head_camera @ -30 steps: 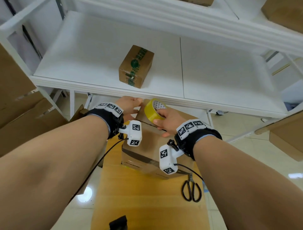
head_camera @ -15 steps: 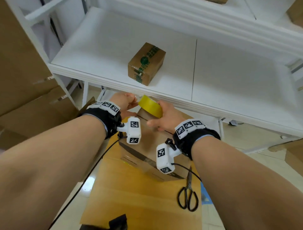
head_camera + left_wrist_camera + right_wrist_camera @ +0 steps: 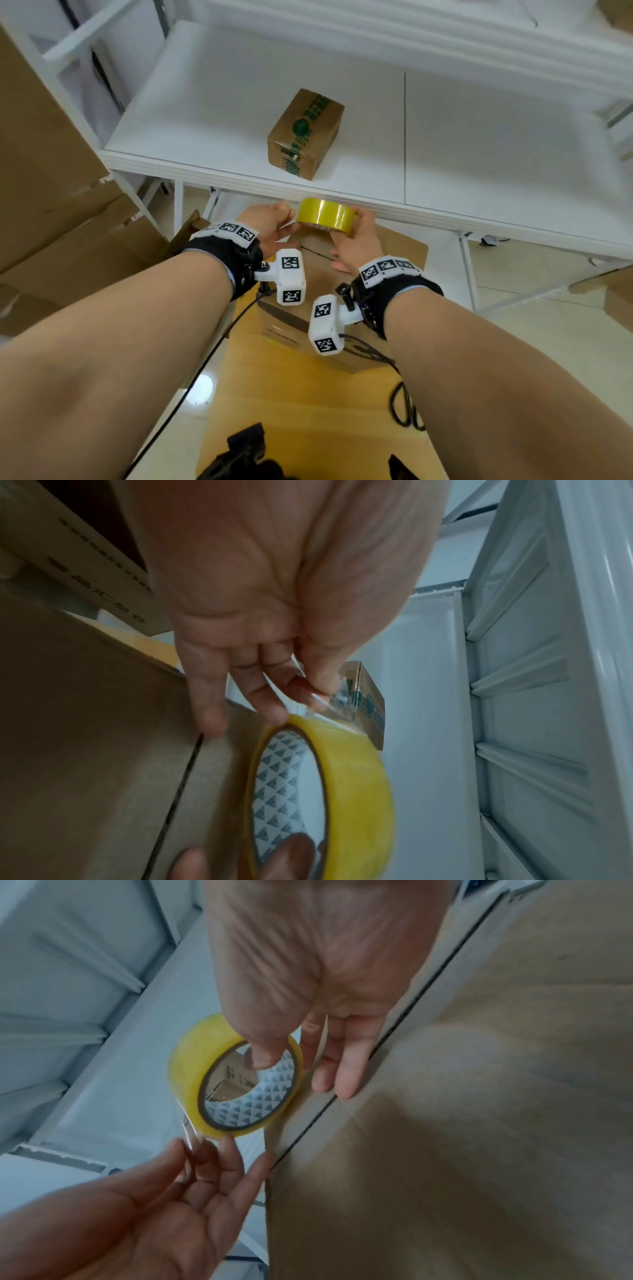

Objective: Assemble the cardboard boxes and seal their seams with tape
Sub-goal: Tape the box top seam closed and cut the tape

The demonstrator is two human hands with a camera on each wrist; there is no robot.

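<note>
I have the yellow tape roll (image 3: pixel 325 216) lifted above the far end of the cardboard box (image 3: pixel 318 274), flatter and higher than half a second ago, when it tilted closer to the flaps. My right hand (image 3: pixel 356 243) grips it, thumb hooked through the core (clearest from the right wrist). My left hand (image 3: pixel 270 222) pinches the loose clear end of tape (image 3: pixel 337 696) just beside the roll; its other fingers look relaxed, though blur hides detail. The taped box (image 3: pixel 306 133) sits near the shelf's (image 3: pixel 222 113) front edge. Scissors (image 3: pixel 406 407) lie at the wooden table's (image 3: pixel 308 404) right edge.
</note>
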